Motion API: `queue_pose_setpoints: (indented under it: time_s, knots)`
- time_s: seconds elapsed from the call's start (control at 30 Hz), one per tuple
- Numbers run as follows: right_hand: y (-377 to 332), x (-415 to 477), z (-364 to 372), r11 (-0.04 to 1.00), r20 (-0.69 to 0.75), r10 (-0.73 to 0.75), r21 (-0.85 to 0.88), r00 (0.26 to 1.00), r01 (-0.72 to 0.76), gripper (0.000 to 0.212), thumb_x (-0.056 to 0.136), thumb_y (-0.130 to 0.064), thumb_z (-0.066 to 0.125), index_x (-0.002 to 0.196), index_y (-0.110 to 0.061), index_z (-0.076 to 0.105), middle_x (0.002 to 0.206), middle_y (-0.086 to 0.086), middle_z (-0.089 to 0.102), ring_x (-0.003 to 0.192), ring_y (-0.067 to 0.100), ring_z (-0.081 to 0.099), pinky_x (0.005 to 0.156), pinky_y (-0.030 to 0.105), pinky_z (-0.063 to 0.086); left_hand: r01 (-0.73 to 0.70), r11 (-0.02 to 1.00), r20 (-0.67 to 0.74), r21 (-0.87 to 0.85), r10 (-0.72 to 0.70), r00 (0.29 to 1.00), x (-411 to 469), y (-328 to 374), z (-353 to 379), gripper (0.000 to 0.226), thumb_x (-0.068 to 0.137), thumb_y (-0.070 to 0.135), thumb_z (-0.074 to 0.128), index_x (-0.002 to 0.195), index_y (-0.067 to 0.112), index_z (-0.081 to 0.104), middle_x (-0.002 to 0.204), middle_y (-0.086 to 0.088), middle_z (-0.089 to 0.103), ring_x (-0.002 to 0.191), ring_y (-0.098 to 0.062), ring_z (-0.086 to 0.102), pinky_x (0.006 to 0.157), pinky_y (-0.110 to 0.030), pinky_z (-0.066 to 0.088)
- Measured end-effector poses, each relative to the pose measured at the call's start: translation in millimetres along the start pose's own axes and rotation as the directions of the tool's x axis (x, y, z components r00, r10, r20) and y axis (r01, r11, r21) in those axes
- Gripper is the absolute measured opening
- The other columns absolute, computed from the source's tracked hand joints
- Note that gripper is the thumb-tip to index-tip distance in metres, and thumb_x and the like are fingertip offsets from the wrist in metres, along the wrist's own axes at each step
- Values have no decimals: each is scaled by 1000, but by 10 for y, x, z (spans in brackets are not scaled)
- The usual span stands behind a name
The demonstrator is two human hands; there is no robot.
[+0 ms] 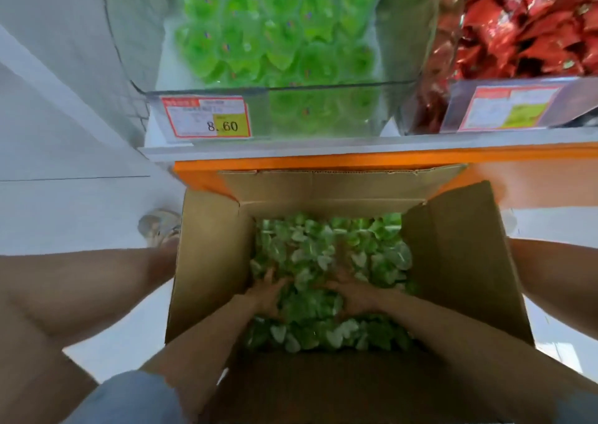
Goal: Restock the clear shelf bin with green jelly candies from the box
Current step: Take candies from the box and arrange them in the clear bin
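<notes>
An open cardboard box [210, 261] stands on the floor below the shelf, filled with green heart-shaped jelly candies [310, 249]. Both my hands are down inside it. My left hand [267, 294] and my right hand [354, 294] face each other with a heap of candies pressed between the palms, fingers fairly straight and sunk among the candies. Above, the clear shelf bin [339, 85] holds a layer of green jellies [275, 35] that stops short of its rim.
A price tag reading 8.60 [207, 117] hangs on the bin's front left. A neighbouring bin of red foil packets [517, 28] sits to the right. The orange shelf edge [323, 161] overhangs the box's far flap. My bent legs [81, 287] flank the box.
</notes>
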State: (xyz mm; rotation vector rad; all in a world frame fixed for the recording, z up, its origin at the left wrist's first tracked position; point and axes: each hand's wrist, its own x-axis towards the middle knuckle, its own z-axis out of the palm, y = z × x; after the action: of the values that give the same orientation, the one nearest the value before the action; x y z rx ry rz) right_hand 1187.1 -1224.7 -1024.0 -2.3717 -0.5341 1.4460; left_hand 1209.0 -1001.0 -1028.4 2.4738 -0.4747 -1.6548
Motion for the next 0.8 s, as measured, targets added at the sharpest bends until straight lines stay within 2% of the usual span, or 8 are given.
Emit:
queue_pose_setpoints:
  time_s: [0.1, 0.23, 0.37, 0.5, 0.63, 0.73, 0.8]
  knots:
    - [30, 114, 111, 1000, 101, 9, 3, 995, -10, 95, 79, -50, 68, 149, -36, 5, 157, 7, 0, 144, 31, 8, 116, 38, 18, -31, 999, 15, 11, 31, 999, 32, -49, 119, 89, 82, 39, 67, 149, 30, 8, 152, -13, -25, 140, -42, -13, 117, -48, 11]
    - [21, 118, 167, 999, 146, 33, -6, 989, -33, 100, 78, -43, 72, 147, -42, 0, 155, 8, 3, 142, 32, 12, 114, 40, 23, -76, 997, -77, -26, 73, 994, 35, -61, 206, 78, 80, 39, 69, 144, 31, 25, 153, -9, -16, 139, -42, -7, 116, -47, 10]
    - [-26, 83, 218, 999, 168, 25, -29, 986, -20, 108, 74, -33, 78, 145, -47, -2, 155, 8, 1, 142, 34, 10, 114, 45, 25, -79, 997, -106, -10, 77, 991, 59, -39, 280, 79, 79, 44, 68, 144, 34, 24, 153, -6, -10, 138, -42, -3, 115, -48, 13]
    - [1, 89, 236, 996, 97, 29, 78, 995, -36, 112, 69, -27, 82, 147, -37, 2, 155, 6, 9, 141, 31, 17, 112, 42, 29, -45, 999, -141, -9, 44, 989, 99, 43, 274, 79, 79, 53, 65, 144, 35, 24, 153, -6, -3, 137, -42, 3, 113, -50, 21]
    - [48, 26, 230, 950, 57, 82, 298, 995, -96, 101, 70, -23, 81, 144, -25, 12, 148, 3, 28, 134, 26, 33, 106, 36, 38, -35, 999, -116, -41, 30, 993, 129, 95, 255, 77, 79, 51, 65, 143, 31, 26, 153, -8, -4, 139, -43, -3, 113, -54, 20]
    - [56, 39, 308, 968, 81, 69, 236, 994, -87, 88, 71, -27, 80, 140, -24, 26, 149, 0, 24, 136, 23, 29, 106, 32, 35, -49, 998, -72, -47, 46, 996, 135, 86, 235, 84, 77, 46, 69, 145, 30, 20, 153, -8, -9, 140, -43, -9, 113, -57, 17]
    - [57, 37, 320, 985, 88, 36, 165, 995, -50, 83, 71, -27, 80, 137, -23, 31, 150, -1, 20, 137, 23, 26, 106, 30, 32, -86, 995, -72, -56, 81, 994, 140, 53, 250, 82, 76, 43, 71, 142, 28, 24, 152, -8, -4, 140, -41, -5, 113, -56, 17]
